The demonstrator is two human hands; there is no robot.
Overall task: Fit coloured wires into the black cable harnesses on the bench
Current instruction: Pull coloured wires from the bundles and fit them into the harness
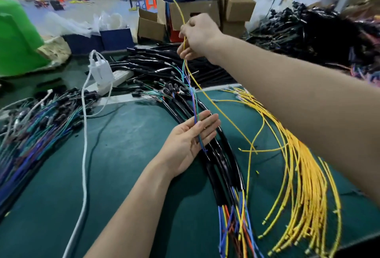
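Yellow wire held up over the black harnesses on the table.

A single yellow wire [207,97] is pinched between thumb and fingers of the right grip [197,38], which is raised above the far middle of the green table [133,155]. The wire's long axis is slanted, with one end pointing up and far and the other trailing down to the near right. Thin blue and green wires [195,101] are also gathered in that grip and hang almost straight down to the left grip [191,138]. The left grip is held open, palm up with fingers straight, and the wire ends are laid across it. Beneath it the black harnesses [232,167] are laid in a curve from far to near, their coloured ends pointing near. Loose yellow wires [304,175] are fanned out at the right.
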